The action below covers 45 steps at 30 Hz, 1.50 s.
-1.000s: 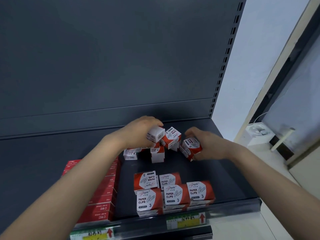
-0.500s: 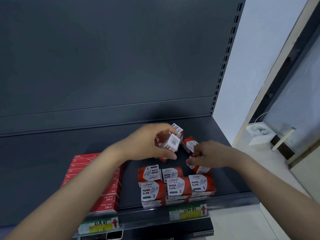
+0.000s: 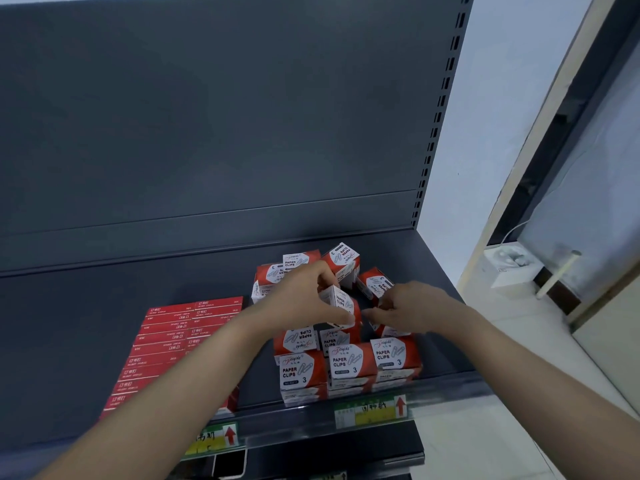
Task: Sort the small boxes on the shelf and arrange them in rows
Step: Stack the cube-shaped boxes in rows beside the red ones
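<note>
left hand point(image 3: 304, 299): tilted box point(image 3: 341, 301) gripped between thumb and curled fingers, held just over second row point(image 3: 298, 339)

right hand point(image 3: 410, 306): fingers curled over low box point(image 3: 389, 330), mostly hidden, set at right end of same row

changed in last second: both boxes brought forward from loose pile point(image 3: 301, 261) at back of shelf point(image 3: 104, 323), so second row probably nearly filled behind front row point(image 3: 349, 362) of three

boxes all closed, contents not seen, only PAPER CLIPS label readable; staple boxes point(image 3: 180, 341) stacked at left
</note>
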Each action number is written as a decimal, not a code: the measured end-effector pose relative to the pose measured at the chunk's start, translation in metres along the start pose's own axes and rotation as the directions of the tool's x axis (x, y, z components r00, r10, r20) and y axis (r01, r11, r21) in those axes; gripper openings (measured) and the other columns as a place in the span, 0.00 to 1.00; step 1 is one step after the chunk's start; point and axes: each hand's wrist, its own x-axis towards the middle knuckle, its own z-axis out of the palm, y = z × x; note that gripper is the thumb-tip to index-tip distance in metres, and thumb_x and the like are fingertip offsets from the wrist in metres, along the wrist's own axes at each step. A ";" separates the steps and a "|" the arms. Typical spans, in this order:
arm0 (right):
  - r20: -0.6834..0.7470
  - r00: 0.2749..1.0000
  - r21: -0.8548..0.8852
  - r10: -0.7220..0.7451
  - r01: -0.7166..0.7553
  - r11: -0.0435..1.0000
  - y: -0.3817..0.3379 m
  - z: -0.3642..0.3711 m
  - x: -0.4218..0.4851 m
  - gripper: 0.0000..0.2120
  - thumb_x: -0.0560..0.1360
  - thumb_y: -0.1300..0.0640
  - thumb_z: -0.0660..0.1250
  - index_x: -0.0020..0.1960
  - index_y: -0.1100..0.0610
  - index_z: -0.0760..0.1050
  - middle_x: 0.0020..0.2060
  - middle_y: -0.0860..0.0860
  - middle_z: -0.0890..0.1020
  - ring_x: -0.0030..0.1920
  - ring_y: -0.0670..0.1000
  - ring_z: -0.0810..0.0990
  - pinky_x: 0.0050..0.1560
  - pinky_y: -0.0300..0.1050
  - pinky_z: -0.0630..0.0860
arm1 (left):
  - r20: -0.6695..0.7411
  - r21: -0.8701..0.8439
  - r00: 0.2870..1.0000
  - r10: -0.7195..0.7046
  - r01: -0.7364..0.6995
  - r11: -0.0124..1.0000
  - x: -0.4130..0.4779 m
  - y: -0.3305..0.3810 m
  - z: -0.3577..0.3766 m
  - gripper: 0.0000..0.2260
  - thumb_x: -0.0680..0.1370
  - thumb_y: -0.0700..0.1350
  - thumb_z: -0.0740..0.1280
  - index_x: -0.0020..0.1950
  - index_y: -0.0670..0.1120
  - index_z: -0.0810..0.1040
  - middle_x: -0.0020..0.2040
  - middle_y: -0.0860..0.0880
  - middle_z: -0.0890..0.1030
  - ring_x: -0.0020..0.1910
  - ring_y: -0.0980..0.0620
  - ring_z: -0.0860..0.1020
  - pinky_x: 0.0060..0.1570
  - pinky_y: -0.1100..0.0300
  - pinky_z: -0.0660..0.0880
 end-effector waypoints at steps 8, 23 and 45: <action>0.029 0.998 0.025 -0.049 0.049 0.999 0.002 0.003 -0.004 0.28 0.76 0.35 0.51 0.50 0.58 0.78 0.44 0.54 0.83 0.42 0.52 0.83 0.44 0.44 0.79 | 0.023 -0.213 0.999 0.026 -0.021 0.977 -0.002 -0.005 -0.002 0.15 0.66 0.41 0.78 0.48 0.53 0.81 0.53 0.53 0.81 0.54 0.52 0.80 0.56 0.50 0.78; -0.092 0.968 0.803 -0.234 0.211 0.557 -0.014 -0.021 -0.022 0.09 0.74 0.52 0.68 0.53 0.52 0.78 0.49 0.48 0.84 0.50 0.47 0.83 0.50 0.38 0.79 | -0.011 -0.451 0.999 0.035 -0.036 0.892 -0.001 -0.011 -0.001 0.16 0.67 0.38 0.76 0.53 0.42 0.78 0.50 0.46 0.83 0.51 0.48 0.82 0.54 0.53 0.79; 0.054 0.998 0.631 -0.020 -0.019 0.775 0.025 -0.006 -0.022 0.06 0.73 0.60 0.70 0.49 0.60 0.78 0.41 0.52 0.82 0.37 0.47 0.83 0.40 0.38 0.81 | 0.352 0.114 0.935 0.041 -0.086 0.990 0.009 -0.023 -0.001 0.11 0.76 0.48 0.69 0.56 0.47 0.81 0.54 0.53 0.82 0.52 0.59 0.80 0.57 0.61 0.77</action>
